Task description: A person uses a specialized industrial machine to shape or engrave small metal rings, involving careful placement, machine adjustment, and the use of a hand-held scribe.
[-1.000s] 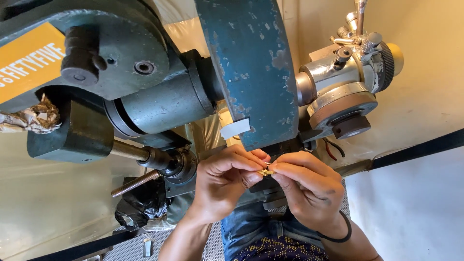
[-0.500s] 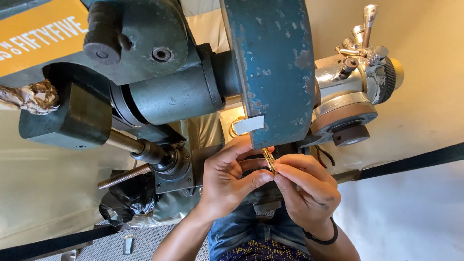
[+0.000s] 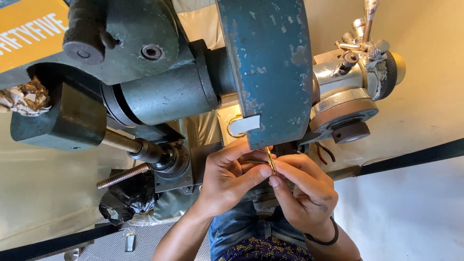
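A thin gold-coloured ring or bangle piece stands edge-on between both of my hands, just under the lower edge of a worn blue machine guard. My left hand pinches it from the left with thumb and forefinger. From the right, my right hand holds it with its fingertips; a dark band circles that wrist. A second gold ring shows behind the guard beside a white tab. My lap in blue jeans lies below the hands.
A heavy grey-green machine body fills the upper left, with a spindle and a copper-coloured threaded rod. A chrome head with knobs sits at the right. A black bag lies lower left, crumpled foil far left.
The view has shifted so the machine sits a little further right. My hands have rotated the gold piece from lying flat to standing edge-on and raised it slightly toward the guard.
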